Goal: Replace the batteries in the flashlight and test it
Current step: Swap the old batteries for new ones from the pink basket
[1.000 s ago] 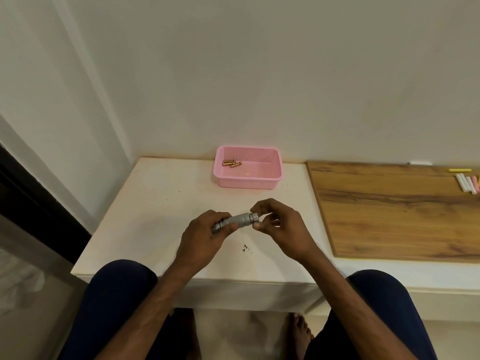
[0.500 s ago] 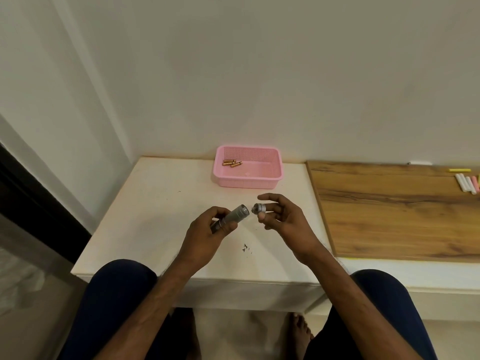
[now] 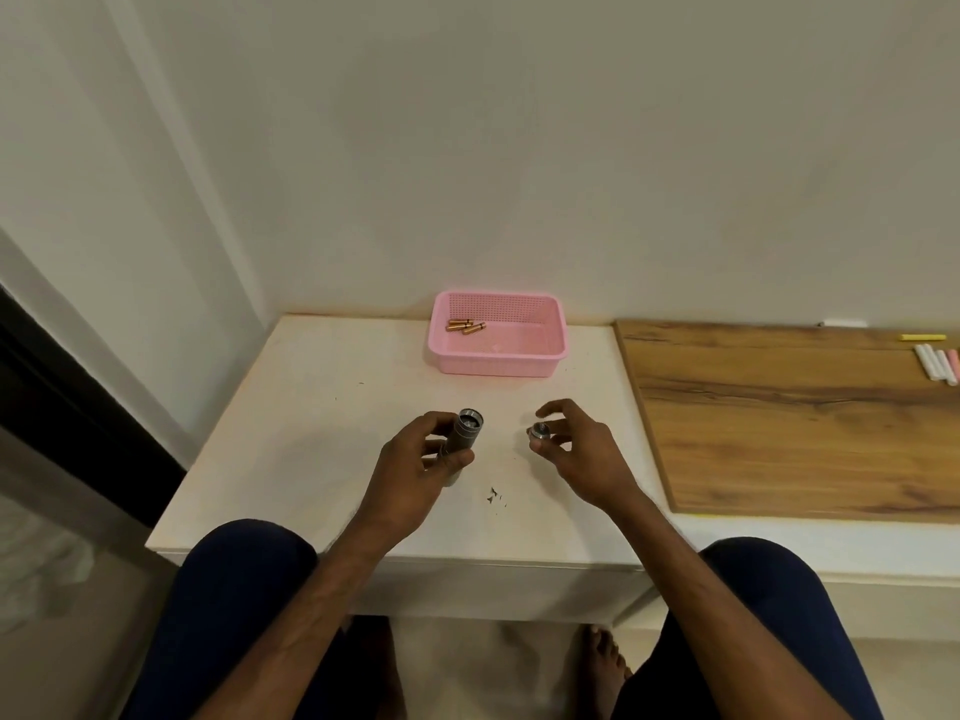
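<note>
Holding the flashlight (image 3: 464, 436) is the left hand (image 3: 410, 465), with its fingers and thumb curled round the lower part of the grey metal tube. The tube is tilted, and its upper end points up and away from the person. This end is open, and something shiny shows inside, but I cannot tell what. The right hand (image 3: 579, 452) pinches the small round cap (image 3: 539, 431) between the thumb and the fingertips, while the other fingers are spread loosely above it. The cap is silver, and it is apart from the flashlight, to its right at about the same height. Both pieces are in the air over the middle of the white table (image 3: 311, 418).

Between the two hands a strip of the white top shows, with a few small dark marks (image 3: 493, 494) nearer to the person. To the left of the left hand the top goes on widely to its left edge. The near edge of the table runs just before the knees. To the right, the left edge of a wooden board (image 3: 789, 423) lies near the right hand. Behind the hands, well apart from them, a pink basket (image 3: 493, 365) stands at the far edge by the wall. Copper-coloured batteries (image 3: 466, 326) lie in its far left corner. Some chalks (image 3: 935, 362) lie at the far right of the board.
</note>
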